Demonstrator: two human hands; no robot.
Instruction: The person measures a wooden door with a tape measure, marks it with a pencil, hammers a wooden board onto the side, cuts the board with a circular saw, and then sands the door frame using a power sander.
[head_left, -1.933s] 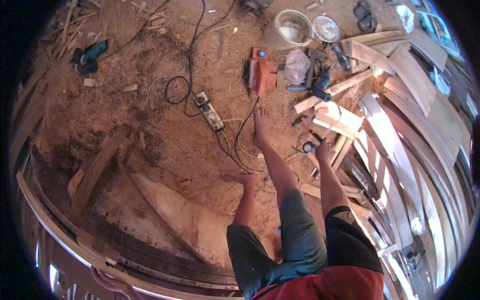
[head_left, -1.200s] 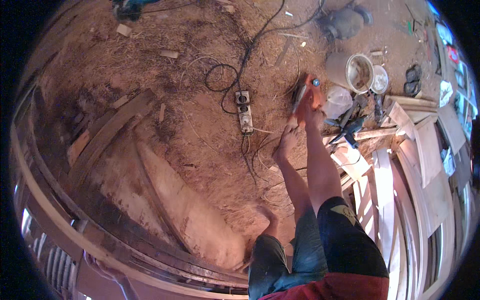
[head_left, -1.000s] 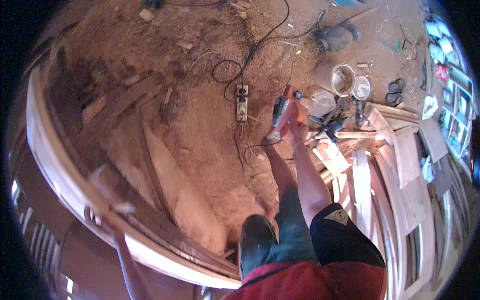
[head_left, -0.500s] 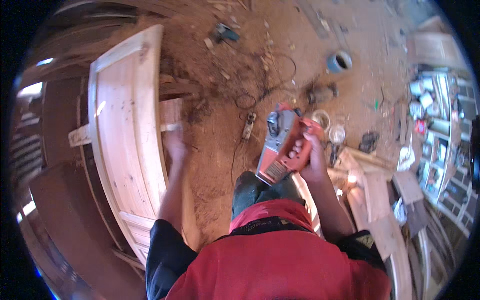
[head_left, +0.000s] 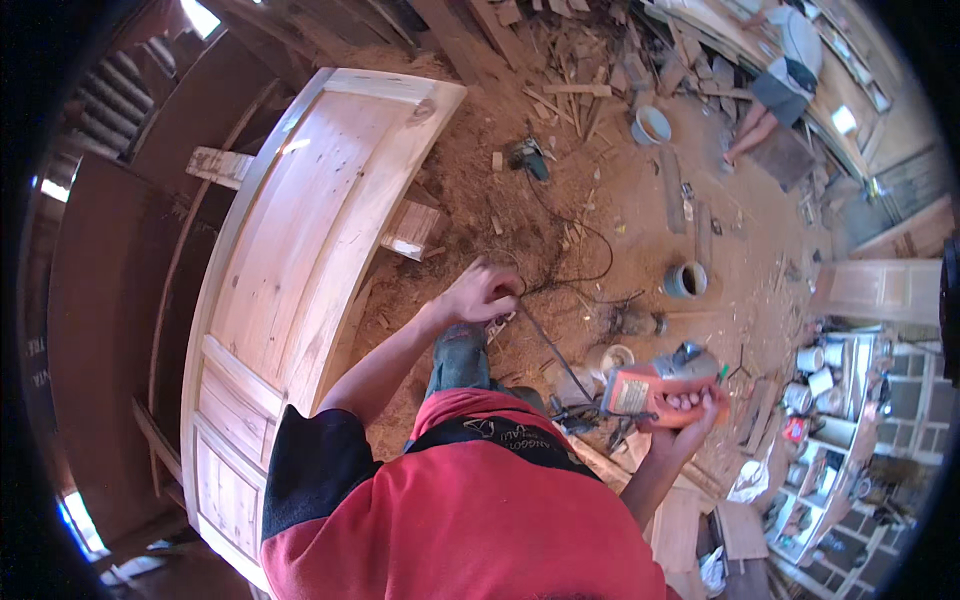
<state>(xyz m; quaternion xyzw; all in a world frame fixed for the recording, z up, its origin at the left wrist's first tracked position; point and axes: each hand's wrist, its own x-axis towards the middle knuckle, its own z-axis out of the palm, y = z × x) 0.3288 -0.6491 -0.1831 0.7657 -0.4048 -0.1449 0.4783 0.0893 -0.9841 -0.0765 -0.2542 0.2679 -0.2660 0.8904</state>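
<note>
- Right hand (head_left: 685, 408) carries an orange power sander (head_left: 655, 385), held out over the floor (head_left: 740, 250) at the person's right, above a clutter of offcuts and small tools. Fingers wrapped and pressed together around its rear body; the tool is clear of any surface.
- Black cable (head_left: 545, 345) runs from the sander's side toward the left hand (head_left: 480, 295) and on across the sawdust.
- Left hand is stretched forward, low over the floor just off the long right edge of the door; fingers curled loosely, and it seems to gather the cable, though I cannot tell whether they actually pinch it.
- Pale wooden door (head_left: 300, 260), panelled and unfinished, lies flat on crossed timber supports at the person's left, raised off the floor.
- Handling judgement: sander looks compact but dense, hard plastic shell, stiff, not fragile; one-hand carry works, best gripped at the rear or top housing, fingers away from the base pad. Cable is limp and likely to snag on debris.
- Around: grey tin (head_left: 686, 280) and white bucket (head_left: 652, 125) on the floor well beyond the hands; a second power tool (head_left: 525, 157) near the door's far corner; another person (head_left: 775, 70) seated at the far edge of the floor.
</note>
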